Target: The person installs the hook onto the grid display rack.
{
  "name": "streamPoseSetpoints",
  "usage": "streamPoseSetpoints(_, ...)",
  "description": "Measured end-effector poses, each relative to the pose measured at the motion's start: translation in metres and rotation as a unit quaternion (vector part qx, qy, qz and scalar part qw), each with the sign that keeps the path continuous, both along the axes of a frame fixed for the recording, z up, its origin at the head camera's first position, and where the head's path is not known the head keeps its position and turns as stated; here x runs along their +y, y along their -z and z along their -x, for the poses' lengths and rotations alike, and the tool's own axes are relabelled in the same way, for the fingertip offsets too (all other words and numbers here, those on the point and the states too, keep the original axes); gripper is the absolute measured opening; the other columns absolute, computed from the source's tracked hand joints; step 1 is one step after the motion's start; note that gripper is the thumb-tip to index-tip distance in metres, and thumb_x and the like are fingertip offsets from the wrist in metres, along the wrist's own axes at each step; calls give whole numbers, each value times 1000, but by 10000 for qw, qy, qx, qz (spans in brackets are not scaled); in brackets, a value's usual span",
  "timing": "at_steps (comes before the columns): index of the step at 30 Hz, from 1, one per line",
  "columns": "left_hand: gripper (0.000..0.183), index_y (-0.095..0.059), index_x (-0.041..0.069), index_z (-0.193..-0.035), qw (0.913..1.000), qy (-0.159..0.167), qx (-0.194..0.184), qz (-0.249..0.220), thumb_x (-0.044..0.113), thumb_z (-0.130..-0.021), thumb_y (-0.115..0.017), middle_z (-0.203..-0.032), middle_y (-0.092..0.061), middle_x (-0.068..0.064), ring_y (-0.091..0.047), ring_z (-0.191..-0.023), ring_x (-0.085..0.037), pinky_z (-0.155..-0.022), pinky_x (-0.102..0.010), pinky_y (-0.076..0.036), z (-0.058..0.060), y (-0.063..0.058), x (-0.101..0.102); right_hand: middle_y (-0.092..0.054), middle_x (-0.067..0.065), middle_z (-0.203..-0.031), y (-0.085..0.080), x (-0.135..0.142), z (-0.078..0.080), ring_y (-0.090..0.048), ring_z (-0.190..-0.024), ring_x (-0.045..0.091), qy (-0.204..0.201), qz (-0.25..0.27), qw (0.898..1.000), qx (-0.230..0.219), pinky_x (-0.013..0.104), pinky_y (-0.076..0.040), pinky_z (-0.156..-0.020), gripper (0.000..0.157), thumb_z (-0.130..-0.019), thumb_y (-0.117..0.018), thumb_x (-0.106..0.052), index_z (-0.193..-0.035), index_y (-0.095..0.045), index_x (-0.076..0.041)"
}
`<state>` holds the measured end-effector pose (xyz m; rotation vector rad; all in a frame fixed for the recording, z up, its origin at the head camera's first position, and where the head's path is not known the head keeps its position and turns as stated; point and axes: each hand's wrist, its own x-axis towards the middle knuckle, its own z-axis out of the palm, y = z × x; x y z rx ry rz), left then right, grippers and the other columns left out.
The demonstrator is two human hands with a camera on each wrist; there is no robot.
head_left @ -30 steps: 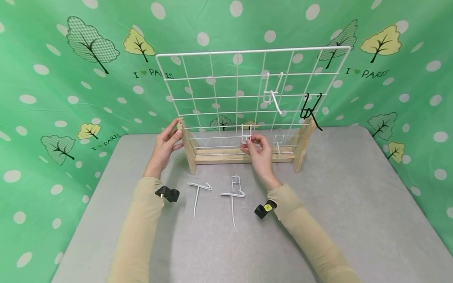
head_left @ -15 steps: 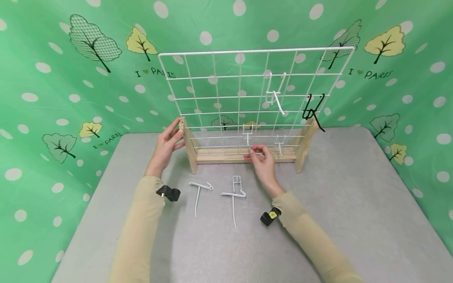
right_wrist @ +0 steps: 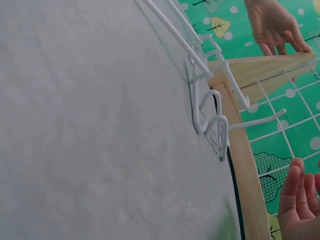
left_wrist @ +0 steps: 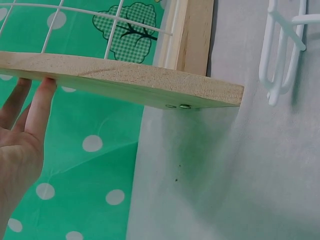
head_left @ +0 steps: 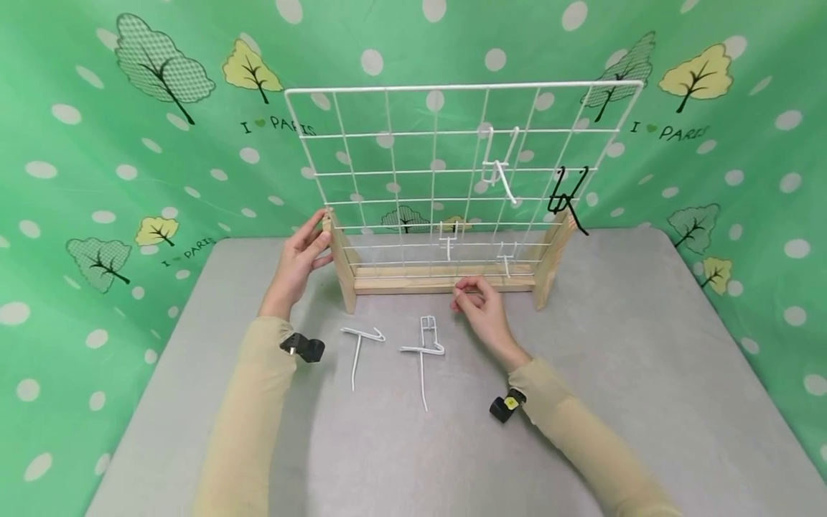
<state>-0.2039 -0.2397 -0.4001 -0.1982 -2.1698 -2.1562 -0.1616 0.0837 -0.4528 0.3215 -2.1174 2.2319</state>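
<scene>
A white wire grid panel (head_left: 463, 87) stands upright in a wooden stand (head_left: 400, 286). My left hand (head_left: 296, 269) holds the stand's left wooden side piece (left_wrist: 120, 75) near its top, with straight fingers against the outer face in the left wrist view. My right hand (head_left: 481, 309) holds nothing. Its fingers are loosely bent, just in front of the bottom rail. Above it, a white wire hook (head_left: 449, 244) hangs on the lower grid, and a second white hook (head_left: 507, 262) hangs to its right. Higher up are another white hook (head_left: 497, 171) and a black hook (head_left: 566, 201).
White wire hooks lie on the grey tabletop (head_left: 388, 445) before the stand: one T-shaped hook (head_left: 358, 345) at left and a longer hook shape (head_left: 423, 352) between the forearms. A green dotted cloth (head_left: 362, 29) with tree prints hangs behind and at both sides.
My right hand has let go of the white hook, which now hangs on the lower grid, and has drawn down toward the tabletop. My left hand has stayed at the stand's side.
</scene>
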Motion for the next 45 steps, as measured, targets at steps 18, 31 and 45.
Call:
streamPoseSetpoints(18,53,-35,7,-150,9997,-21,-74,241,15,-101,-52,-147,-38,-23,-39,-133,-32,-96,-39,-49,-1,-12,5,-62,23,-98,26,15,7,-60,-85,40,-1120,-1539,9801,557,29,-53,-67,22,-91,-60,8,-113,-60,9)
streamPoseSetpoints(31,41,-53,11,-139,9995,-118,280,-25,13,-98,-58,-134,-52,-21,-51,-121,-24,-100,-45,-45,1,-17,10,-64,15,-110,32,12,17,-58,-102,33,-2529,-2437,9278,1259,44,-52,-84,31,-85,-63,10,-115,-63,3)
streamPoseSetpoints(45,40,-53,11,-139,9987,20,179,-477,11,-99,-56,-133,-52,-20,-43,-129,-33,-102,-48,-43,-1,-14,9,-66,13,-96,27,5,16,-60,-89,25,-2570,-2404,9308,986,34,-52,-77,20,-90,-63,3,-110,-65,5)
